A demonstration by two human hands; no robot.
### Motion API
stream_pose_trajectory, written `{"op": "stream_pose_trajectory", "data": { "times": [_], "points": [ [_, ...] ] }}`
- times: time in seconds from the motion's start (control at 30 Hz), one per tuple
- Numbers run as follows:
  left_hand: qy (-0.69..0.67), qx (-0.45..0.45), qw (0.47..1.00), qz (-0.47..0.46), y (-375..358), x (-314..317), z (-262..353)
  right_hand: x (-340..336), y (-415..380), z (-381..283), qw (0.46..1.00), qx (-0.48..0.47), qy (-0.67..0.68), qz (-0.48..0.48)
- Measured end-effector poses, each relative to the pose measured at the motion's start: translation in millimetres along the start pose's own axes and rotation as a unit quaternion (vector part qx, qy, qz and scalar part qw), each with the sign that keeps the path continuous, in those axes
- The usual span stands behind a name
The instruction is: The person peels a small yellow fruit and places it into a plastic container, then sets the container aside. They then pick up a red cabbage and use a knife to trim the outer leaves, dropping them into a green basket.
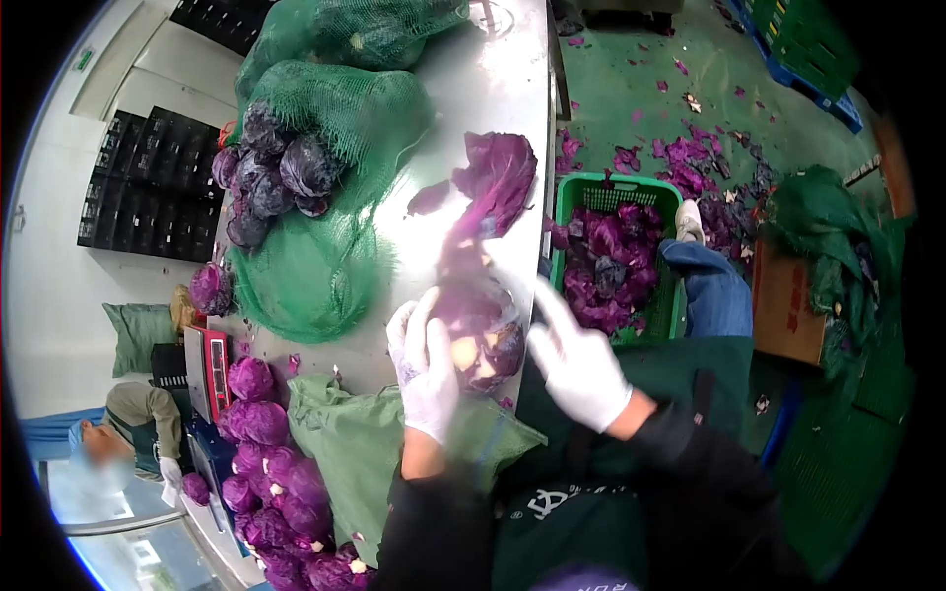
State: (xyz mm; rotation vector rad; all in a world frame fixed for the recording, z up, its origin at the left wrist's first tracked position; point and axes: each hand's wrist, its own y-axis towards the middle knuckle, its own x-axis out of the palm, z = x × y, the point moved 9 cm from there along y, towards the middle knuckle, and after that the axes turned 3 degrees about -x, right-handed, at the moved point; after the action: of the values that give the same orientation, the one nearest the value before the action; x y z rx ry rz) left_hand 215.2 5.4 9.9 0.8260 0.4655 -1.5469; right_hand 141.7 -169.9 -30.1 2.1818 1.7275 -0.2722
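Purple cabbage point(496, 347), blurred at its top, sits on the metal table point(503, 79) in the head view; the gloved left hand point(426, 362) is against its side, fingers slightly parted. Just beside it, the gloved right hand point(583, 372) has its fingers spread. Loose leaves point(501, 177) lie beyond.

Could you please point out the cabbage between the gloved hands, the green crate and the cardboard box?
Cabbage point(490, 340): head view, middle of its blurred visible side.
Green crate point(641, 188): head view, wall nearest the picture's top.
Cardboard box point(781, 330): head view, its exposed brown side.
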Motion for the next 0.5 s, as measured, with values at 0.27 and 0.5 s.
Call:
{"op": "stream_pose_trajectory", "data": {
  "times": [0.27, 0.5],
  "points": [
    [0.040, 0.021, 0.998, 0.033, -5, 8, 11, 11, 4, 1, 0.990, -0.077, -0.119, 0.019],
    [0.126, 0.084, 0.988, 0.029, -8, 12, 19, -27, 39, 35, 0.985, 0.166, -0.001, -0.045]
  ]
}}
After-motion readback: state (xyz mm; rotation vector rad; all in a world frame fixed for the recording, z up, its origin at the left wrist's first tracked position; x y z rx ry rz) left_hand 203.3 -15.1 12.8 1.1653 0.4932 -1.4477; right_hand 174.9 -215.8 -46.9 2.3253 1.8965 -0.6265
